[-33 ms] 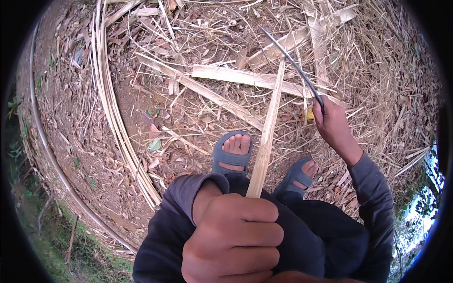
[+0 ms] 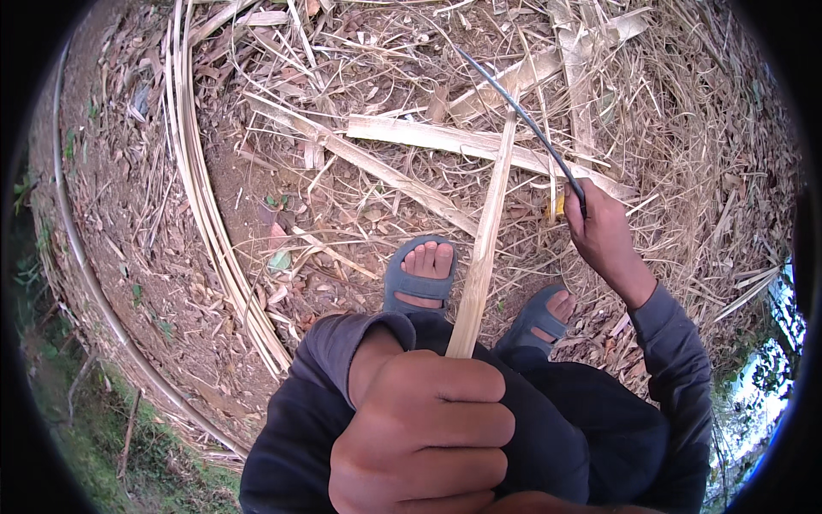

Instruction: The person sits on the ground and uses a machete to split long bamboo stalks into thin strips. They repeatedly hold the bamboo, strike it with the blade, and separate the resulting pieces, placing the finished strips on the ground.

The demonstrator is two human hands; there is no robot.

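Observation:
My left hand [image 2: 419, 433], large at the bottom of the view, is closed in a fist round the near end of a long pale strip [image 2: 485, 248] of split bamboo or wood. The strip points away from me and narrows toward its far end. In my right hand [image 2: 608, 236], to the right and farther off, I grip a long knife [image 2: 539, 133] by its handle. Its thin dark blade is seen nearly edge-on and crosses the strip's far end. Whether the blade touches the strip I cannot tell.
Several wide pale slats [image 2: 428, 137] lie crossed on the ground beyond my feet. A bundle of long thin strips [image 2: 201, 197] curves along the left. Shavings [image 2: 676, 120] cover the right side. My sandalled feet [image 2: 419, 278] stand below the strip. A long pole [image 2: 90, 261] borders the far left.
My right hand has shifted very slightly, and the knife's tip has moved a little to the left. The left hand and the strip have stayed nearly still.

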